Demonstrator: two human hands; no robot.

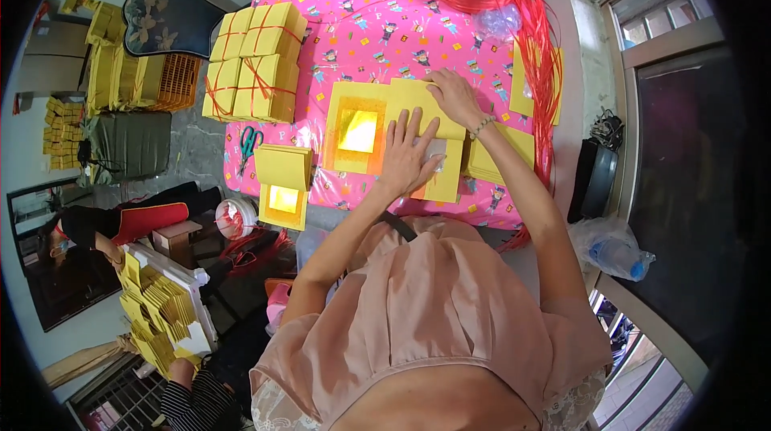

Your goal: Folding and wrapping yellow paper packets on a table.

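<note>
My left hand point(411, 156) lies flat with spread fingers on the lower part of a yellow paper sheet point(412, 100) in the middle of the table. My right hand point(454, 98), a beaded bracelet at its wrist, rests on the same sheet near its upper right edge, fingers stretched out. Just left of my left hand is a yellow sheet with a shiny gold square point(360, 130) inside an orange border. Under my right forearm, more yellow sheets point(514, 154) are stacked. Part of an orange-bordered sheet shows below my left hand.
Bundles of yellow paper point(255, 61) tied with red string stand at the left. Nearby are green-handled scissors point(250, 144) and a smaller yellow stack point(283, 166). Red plastic strands point(534, 37) hang along the right edge. Two other people work with yellow paper point(161, 310) at lower left.
</note>
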